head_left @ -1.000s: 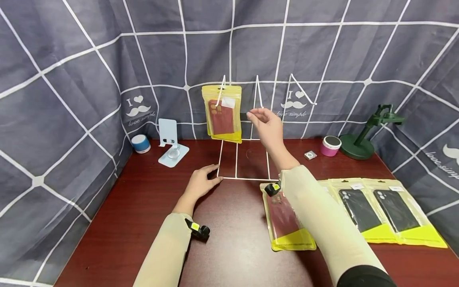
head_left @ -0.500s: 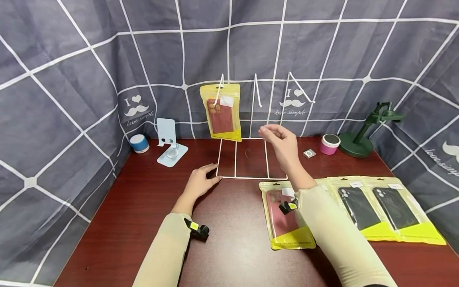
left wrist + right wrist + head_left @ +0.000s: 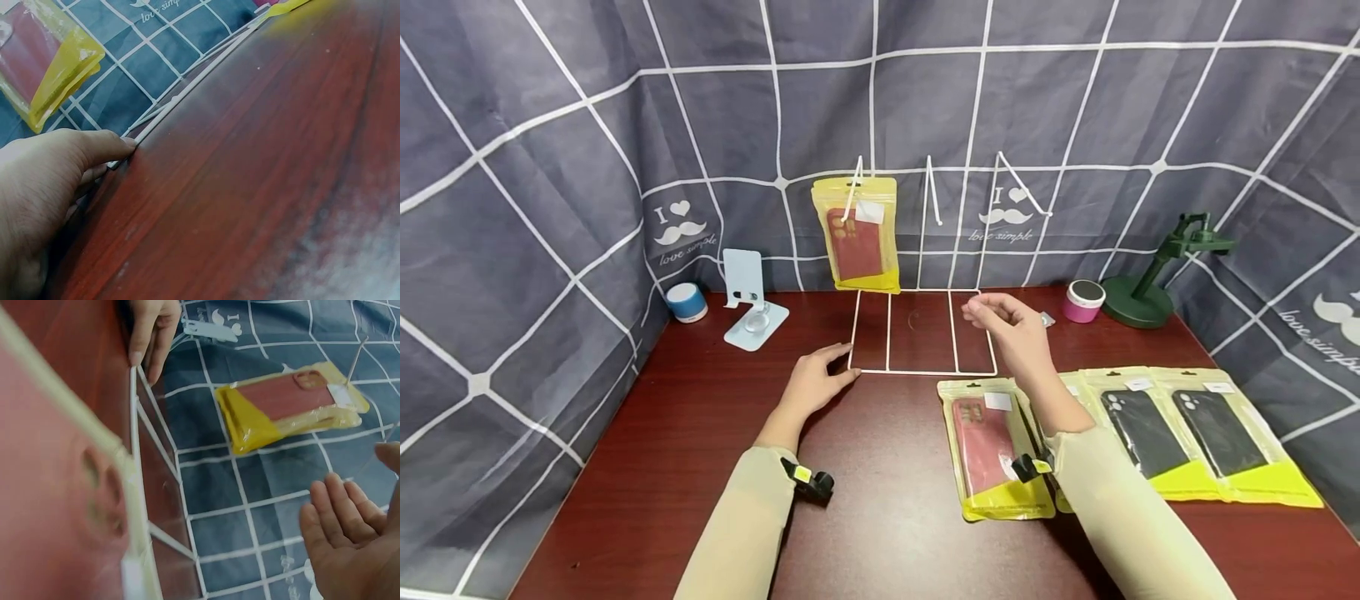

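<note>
My left hand (image 3: 812,382) holds the front left corner of a white wire display rack (image 3: 925,372), thumb on the front wire and fingers at its side. On the rack's left hook hang yellow-edged pouches, the front one a packaged red phone case (image 3: 856,242). My right hand (image 3: 1018,333) is empty, its fingers loosely bent, over the rack's front right side. In the right wrist view its palm (image 3: 350,544) shows with nothing in it. Below the right forearm lies another packaged red phone case (image 3: 983,442), partly covered by the wrist camera.
Packaged black phone cases (image 3: 1217,429) lie in a row on the right of the table. A pale blue phone stand (image 3: 746,275) and a blue round tin (image 3: 687,302) stand back left. Back right are a pink round tin (image 3: 1083,302) and a dark green stand (image 3: 1138,301).
My right hand has come down and to the right, from near the middle hook to low over the rack's right side. The left hand stays at the rack's corner.
</note>
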Available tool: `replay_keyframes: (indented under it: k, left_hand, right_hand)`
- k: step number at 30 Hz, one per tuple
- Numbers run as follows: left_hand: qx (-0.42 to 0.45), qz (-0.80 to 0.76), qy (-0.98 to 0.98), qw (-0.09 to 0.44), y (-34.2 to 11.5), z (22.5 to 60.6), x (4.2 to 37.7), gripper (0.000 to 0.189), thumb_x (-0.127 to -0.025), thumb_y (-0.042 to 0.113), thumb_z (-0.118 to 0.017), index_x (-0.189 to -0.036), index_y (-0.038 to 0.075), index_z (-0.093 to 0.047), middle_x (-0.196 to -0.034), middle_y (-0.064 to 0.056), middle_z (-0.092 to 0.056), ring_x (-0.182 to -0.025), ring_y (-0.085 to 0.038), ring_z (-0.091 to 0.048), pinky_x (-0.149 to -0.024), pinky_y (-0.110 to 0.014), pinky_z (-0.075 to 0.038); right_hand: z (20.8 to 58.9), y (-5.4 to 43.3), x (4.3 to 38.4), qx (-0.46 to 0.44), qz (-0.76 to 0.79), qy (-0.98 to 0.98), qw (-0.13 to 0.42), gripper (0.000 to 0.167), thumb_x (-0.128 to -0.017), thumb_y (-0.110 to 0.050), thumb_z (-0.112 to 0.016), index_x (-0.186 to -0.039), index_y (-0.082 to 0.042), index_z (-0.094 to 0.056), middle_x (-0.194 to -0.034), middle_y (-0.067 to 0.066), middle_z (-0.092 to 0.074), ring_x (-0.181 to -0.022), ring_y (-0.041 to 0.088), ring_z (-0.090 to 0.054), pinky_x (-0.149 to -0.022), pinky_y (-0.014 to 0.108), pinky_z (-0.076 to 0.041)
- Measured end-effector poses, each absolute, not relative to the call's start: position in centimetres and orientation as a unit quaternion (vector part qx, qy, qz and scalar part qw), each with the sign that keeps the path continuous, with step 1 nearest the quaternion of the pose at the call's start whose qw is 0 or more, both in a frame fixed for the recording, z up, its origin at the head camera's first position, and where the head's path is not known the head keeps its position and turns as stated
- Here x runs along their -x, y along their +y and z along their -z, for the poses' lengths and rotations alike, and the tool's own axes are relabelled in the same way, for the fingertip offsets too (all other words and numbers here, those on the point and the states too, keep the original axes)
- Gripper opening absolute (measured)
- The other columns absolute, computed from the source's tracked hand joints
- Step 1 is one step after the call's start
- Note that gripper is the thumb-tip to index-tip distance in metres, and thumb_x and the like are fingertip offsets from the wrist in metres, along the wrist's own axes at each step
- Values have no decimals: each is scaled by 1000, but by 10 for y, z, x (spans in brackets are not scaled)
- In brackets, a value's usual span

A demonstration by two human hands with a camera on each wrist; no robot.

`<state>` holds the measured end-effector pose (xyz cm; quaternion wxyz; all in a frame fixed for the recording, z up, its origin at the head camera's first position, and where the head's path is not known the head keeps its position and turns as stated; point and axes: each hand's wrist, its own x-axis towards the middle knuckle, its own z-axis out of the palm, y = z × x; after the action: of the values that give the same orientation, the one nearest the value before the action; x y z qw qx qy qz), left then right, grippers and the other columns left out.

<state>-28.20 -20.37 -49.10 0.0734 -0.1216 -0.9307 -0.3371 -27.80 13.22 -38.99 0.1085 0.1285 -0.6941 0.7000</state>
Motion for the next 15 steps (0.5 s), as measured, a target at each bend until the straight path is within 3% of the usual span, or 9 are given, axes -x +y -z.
replay_keyframes:
  k: [8, 11, 15]
  left_hand:
    - [124, 337, -931, 68, -204, 490, 281, 57, -91, 41, -74, -141, 17, -61, -143, -8, -58, -135, -28, -51, -111, -48, -41]
    - [125, 340, -930, 69, -203, 490, 281, 57, -90, 41, -74, -141, 16, -62, -142, -8, -59, -134, -28, -51, -111, -48, -41]
    - [125, 341, -929, 75, -203, 490, 281, 57, -90, 41, -75, -140, 16, -63, -142, -8, -59, -134, -28, -52, -110, -48, -42]
  right_hand:
    - [420, 173, 259, -143, -562, -814, 28, 29, -98, -28, -67, -112, -3, -72, -107, 16, -74, -99, 15, -69, -85, 19, -52]
    - [437, 187, 254, -140, -558, -818, -15, 28, -99, -25, -66, -113, -2, -73, -110, 18, -73, -101, 19, -67, -84, 22, -53]
    - [458, 197, 254, -144, -523, -840, -18, 25, -99, -25, -67, -111, -5, -75, -108, 12, -74, -98, 16, -65, -85, 22, -51]
